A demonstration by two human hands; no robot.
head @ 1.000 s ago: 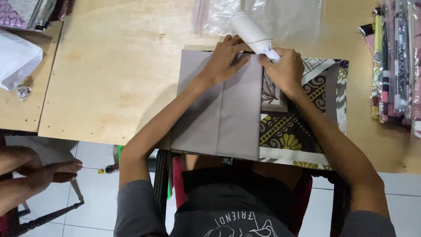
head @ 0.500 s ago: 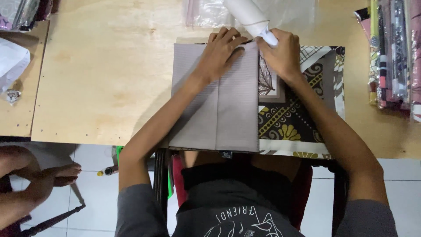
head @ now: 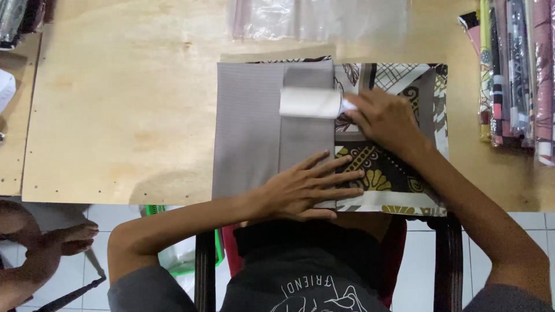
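Note:
A folded grey cloth [head: 254, 133] lies on a patterned brown, white and yellow fabric [head: 399, 173] at the near edge of a plywood table [head: 115, 110]. My left hand [head: 309, 188] presses flat, fingers spread, on the cloth's lower right corner where it meets the patterned fabric. My right hand [head: 384, 118] grips the handle of a white lint roller [head: 309, 103], whose roll lies crosswise on the grey cloth near its right edge.
Clear plastic bags [head: 312, 20] lie at the table's far edge. Packaged folded fabrics [head: 514, 75] are stacked at the right. More packaged cloth [head: 17, 17] sits far left. Another person's bare feet [head: 52, 240] rest on the tiled floor at lower left.
My left hand came down from the cloth's top edge to its lower right corner. My right hand brought the lint roller from the top onto the grey cloth.

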